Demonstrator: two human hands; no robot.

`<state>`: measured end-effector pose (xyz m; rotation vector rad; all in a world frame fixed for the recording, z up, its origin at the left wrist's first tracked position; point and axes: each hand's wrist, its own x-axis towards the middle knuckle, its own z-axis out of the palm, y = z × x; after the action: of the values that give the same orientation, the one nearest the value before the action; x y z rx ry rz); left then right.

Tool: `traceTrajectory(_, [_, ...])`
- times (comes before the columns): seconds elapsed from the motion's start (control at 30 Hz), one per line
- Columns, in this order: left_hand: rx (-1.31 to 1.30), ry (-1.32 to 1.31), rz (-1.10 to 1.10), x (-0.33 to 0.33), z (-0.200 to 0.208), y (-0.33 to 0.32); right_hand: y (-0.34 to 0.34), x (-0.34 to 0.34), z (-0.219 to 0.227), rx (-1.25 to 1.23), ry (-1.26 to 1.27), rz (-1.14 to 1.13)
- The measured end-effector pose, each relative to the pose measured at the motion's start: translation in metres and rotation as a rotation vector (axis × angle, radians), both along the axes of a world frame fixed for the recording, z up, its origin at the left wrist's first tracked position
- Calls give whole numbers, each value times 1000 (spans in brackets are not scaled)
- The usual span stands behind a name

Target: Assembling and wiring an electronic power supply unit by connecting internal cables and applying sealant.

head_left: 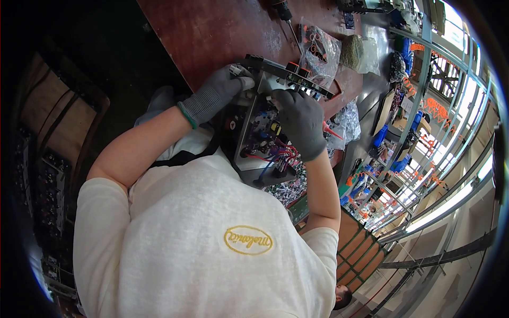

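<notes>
An open metal chassis (pixel 245 139) sits tilted in front of me, with a circuit board and several coloured wires (pixel 281 155) inside. Along its far side runs a black panel (pixel 286 74) with orange-red parts on it. My left hand (pixel 225 87), in a grey glove, is closed at the panel's left end; what its fingers grip is hard to make out. My right hand (pixel 302 122), gloved too, reaches over the chassis just behind the panel. Its fingers are curled, and a small white piece (pixel 269 99) shows at the fingertips. The palm hides part of the board.
On the reddish table (pixel 207 32) lie a screwdriver (pixel 285 13), a clear bag of small parts (pixel 319 45) and another bag (pixel 360 54). Crumpled clear plastic (pixel 347 124) is at the right. More black units (pixel 50 185) stand at the far left. Another person's head (pixel 343 297) shows at lower right.
</notes>
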<state>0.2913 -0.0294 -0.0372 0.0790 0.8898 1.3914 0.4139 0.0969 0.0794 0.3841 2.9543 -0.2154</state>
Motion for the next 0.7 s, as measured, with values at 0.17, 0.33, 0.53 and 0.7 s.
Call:
traceTrajectory(0.17, [15,29,9,5,-5,1,4,-5,8,110,-196,245])
traceTrajectory(0.33, [33,18,-4,6,-10,1,7,5,-7,-48,-53,124])
traceTrajectory(0.53, [168,-9,42,12,-6,-14,2,2,-15,-91,61,11])
traceTrajectory(0.7, [44,380,-168,21,13,-34,4,4,-15,-106,73,-5])
